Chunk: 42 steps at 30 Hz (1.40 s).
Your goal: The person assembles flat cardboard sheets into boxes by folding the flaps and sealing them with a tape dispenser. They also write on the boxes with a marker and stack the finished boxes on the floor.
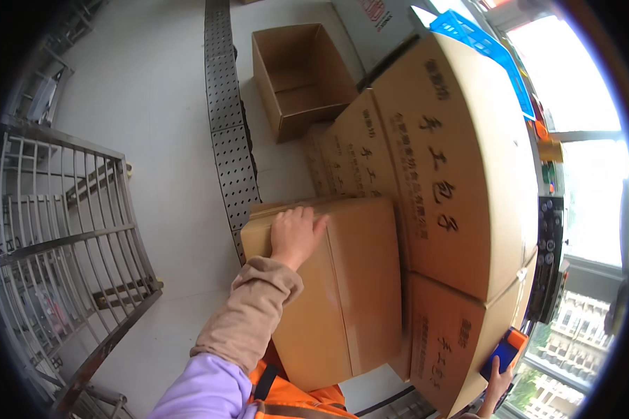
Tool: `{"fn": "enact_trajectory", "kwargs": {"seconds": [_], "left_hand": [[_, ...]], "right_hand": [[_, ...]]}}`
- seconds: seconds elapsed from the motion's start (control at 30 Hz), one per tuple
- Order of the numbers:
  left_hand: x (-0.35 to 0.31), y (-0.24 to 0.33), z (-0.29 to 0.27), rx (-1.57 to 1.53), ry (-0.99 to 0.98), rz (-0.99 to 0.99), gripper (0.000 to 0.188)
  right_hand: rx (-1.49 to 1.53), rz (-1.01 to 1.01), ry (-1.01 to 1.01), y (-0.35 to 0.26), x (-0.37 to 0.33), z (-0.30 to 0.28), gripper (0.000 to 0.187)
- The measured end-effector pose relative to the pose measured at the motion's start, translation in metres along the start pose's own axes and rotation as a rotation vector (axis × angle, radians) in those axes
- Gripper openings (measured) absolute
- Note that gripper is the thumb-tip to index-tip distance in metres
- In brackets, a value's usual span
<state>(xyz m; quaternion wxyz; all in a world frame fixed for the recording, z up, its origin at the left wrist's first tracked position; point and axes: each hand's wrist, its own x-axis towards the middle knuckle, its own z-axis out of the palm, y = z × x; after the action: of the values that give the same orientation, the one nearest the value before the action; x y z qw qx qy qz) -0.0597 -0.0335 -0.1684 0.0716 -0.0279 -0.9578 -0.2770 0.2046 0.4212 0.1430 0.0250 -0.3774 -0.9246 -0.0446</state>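
Note:
My left hand (295, 234) lies flat on the top near corner of a plain brown cardboard box (342, 293) that I carry against my body; the fingers rest on its folded flap. My right hand (496, 391) shows at the lower right, wrapped around a blue and orange handheld device (503, 355). That hand sits beside a stack of large printed cardboard boxes (440, 167). The sleeve on my left arm is tan over lilac, with an orange vest below.
An open empty cardboard box (297, 77) stands on the pale floor ahead. A perforated metal conveyor strip (227, 119) runs past it. A metal wire cage (56, 230) stands at the left. A blue plastic crate (479, 45) tops the stack by the windows.

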Motion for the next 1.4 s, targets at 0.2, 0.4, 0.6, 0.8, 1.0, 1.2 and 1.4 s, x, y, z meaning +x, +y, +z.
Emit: {"fn": "enact_trajectory", "kwargs": {"seconds": [0.2, 0.4, 0.6, 0.8, 1.0, 1.2, 1.4], "left_hand": [[0.006, -0.003, -0.004, -0.149, -0.062, -0.013, 0.028], [0.013, -0.002, -0.001, -0.162, -0.031, 0.007, 0.028], [0.006, -0.008, -0.003, -0.335, 0.023, 0.069, 0.024], [0.009, -0.006, -0.007, -0.300, 0.066, 0.137, 0.037], [0.009, -0.005, 0.000, -0.016, -0.114, 0.082, 0.056], [0.022, -0.015, 0.011, 0.127, -0.361, -0.008, 0.061], [0.006, -0.046, 0.010, 0.270, -0.055, 0.436, 0.051]], "right_hand": [[-0.455, -0.081, 0.232, -0.061, 0.028, -0.007, 0.060], [0.435, 0.222, 0.255, -0.049, 0.068, 0.030, 0.049], [0.471, 0.258, 0.310, -0.050, 0.065, 0.028, 0.049], [0.339, -0.103, 0.664, -0.115, 0.048, 0.031, 0.054], [-0.016, -0.633, 0.296, -0.215, 0.031, 0.051, 0.052], [0.428, -0.545, -0.147, -0.144, -0.132, 0.024, 0.025], [0.894, 0.455, -1.097, -0.063, -0.391, 0.063, 0.037]]}}
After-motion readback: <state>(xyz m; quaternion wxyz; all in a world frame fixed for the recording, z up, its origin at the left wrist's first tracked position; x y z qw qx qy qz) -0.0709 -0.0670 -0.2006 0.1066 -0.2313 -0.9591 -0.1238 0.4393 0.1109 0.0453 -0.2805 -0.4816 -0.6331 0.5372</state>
